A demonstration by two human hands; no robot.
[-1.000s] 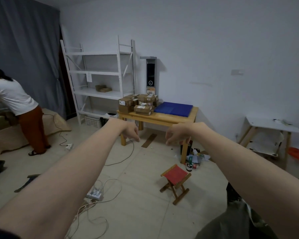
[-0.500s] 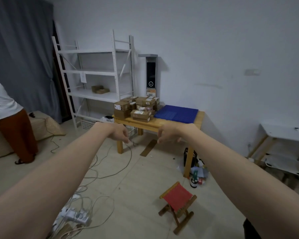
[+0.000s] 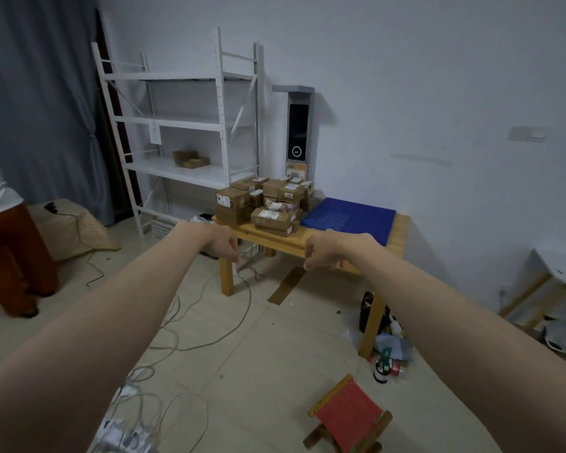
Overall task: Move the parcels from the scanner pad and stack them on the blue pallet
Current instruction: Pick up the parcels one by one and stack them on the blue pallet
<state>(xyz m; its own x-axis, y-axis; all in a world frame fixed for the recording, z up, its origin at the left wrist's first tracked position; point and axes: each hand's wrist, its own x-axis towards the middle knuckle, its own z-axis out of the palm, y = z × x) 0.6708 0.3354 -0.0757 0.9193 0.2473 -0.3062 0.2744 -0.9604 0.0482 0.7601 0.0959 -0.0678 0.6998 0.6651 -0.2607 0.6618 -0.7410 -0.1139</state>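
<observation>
Both arms out ahead, bench not reached. Left hand (image 3: 223,245) and right hand (image 3: 321,251) hang with fingers loosely curled, holding nothing, well apart from the cargo. Parcels (image 3: 265,202) sit heaped at the 11 o'clock end of the wooden bench (image 3: 288,245), at the foot of the upright scanner (image 3: 298,132); whatever pad lies under them is hidden. Blue pallet (image 3: 350,217) lies flat just beside the heap toward 1 o'clock, nothing on it.

Judgement: step in hand is the approach. Floor cables (image 3: 190,308) run at 9 o'clock, red stool (image 3: 348,416) at 5 o'clock; walk between them. Take the front flat parcel first, two-handed, and start the stack at a pallet corner.
</observation>
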